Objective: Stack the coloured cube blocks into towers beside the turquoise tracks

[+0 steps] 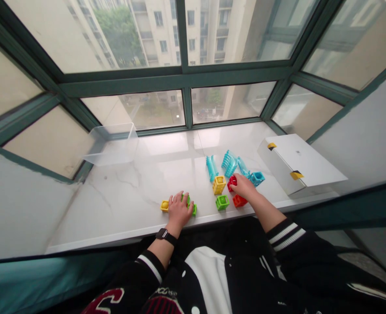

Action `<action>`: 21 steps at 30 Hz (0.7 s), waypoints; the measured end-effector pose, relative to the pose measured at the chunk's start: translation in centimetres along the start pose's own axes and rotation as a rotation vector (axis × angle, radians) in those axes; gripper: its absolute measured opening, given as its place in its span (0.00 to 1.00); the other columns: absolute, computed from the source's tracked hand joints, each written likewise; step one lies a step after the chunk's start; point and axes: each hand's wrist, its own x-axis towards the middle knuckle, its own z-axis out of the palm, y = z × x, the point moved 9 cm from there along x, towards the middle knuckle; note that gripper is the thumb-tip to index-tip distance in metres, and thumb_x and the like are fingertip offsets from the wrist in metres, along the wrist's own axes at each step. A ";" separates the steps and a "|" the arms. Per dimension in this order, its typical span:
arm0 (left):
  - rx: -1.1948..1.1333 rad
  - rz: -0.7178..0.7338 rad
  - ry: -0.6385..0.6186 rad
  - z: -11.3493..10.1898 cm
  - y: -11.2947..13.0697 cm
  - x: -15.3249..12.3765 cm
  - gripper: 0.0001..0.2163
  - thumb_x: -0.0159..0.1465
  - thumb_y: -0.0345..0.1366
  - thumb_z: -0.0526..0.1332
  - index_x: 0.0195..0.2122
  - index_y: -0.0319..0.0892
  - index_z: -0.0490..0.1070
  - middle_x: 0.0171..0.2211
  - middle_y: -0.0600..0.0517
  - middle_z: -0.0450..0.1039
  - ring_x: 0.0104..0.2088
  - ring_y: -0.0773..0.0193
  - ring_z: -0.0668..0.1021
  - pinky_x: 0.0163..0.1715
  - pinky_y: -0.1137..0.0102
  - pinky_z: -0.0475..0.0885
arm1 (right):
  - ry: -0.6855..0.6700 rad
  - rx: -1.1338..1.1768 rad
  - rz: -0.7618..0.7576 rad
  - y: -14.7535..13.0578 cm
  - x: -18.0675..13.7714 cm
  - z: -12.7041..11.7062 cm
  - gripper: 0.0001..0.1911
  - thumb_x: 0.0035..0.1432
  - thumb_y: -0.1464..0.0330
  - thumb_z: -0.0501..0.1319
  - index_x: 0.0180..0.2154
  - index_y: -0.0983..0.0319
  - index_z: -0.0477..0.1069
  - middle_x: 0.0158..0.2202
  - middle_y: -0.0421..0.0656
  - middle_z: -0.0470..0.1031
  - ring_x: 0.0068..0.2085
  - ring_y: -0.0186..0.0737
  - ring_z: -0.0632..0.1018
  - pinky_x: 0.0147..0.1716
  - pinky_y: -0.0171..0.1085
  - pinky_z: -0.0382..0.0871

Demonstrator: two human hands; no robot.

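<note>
Both hands rest well apart on the white marble windowsill (114,196). The left hand (179,213) is cupped over a green block (187,201), which shows only in part between the fingers, and a second green block (194,210) pokes out just beyond its little-finger side. A small yellow block (164,206) sits touching the thumb side of that hand. Whether the hand is gripping anything, I can't tell.

The right hand (242,185) is beside the yellow cube (219,184), with its fingertips (235,185) on a red block (231,183). Whether they are clamped on it or only touching, I can't tell.

Taking that yellow cube as the marker, a green cube (222,202) sits just in front of it and an orange-red block (239,200) lies to its right, under the right wrist. Three blue ramp pieces (228,163) lie behind it, and a blue cube (257,178) is further right. Well to its left stands a clear plastic tub (111,144); well to its right lies a white box (299,163) with yellow-and-black tape (296,175).
</note>
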 end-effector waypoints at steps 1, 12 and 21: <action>0.002 -0.002 -0.004 0.0 0.0 0.0 0.23 0.70 0.46 0.58 0.63 0.47 0.72 0.68 0.38 0.67 0.68 0.40 0.67 0.72 0.46 0.42 | -0.018 -0.011 0.006 0.0 0.1 0.1 0.27 0.62 0.67 0.65 0.61 0.66 0.69 0.55 0.59 0.77 0.52 0.54 0.79 0.49 0.43 0.70; 0.164 0.014 -0.016 -0.1 0.4 -0.1 0.22 0.72 0.47 0.56 0.64 0.46 0.71 0.67 0.39 0.69 0.65 0.43 0.71 0.72 0.46 0.47 | -0.141 -0.149 0.106 -0.3 0.7 0.8 0.24 0.59 0.67 0.69 0.55 0.63 0.69 0.53 0.55 0.75 0.48 0.50 0.80 0.42 0.39 0.69; 0.278 0.043 -0.009 -0.2 0.7 -0.1 0.21 0.73 0.48 0.54 0.63 0.46 0.70 0.66 0.42 0.69 0.63 0.46 0.73 0.71 0.47 0.51 | -0.192 -0.223 0.076 -1.1 0.9 0.9 0.27 0.56 0.66 0.72 0.56 0.61 0.69 0.56 0.56 0.71 0.49 0.53 0.81 0.43 0.41 0.71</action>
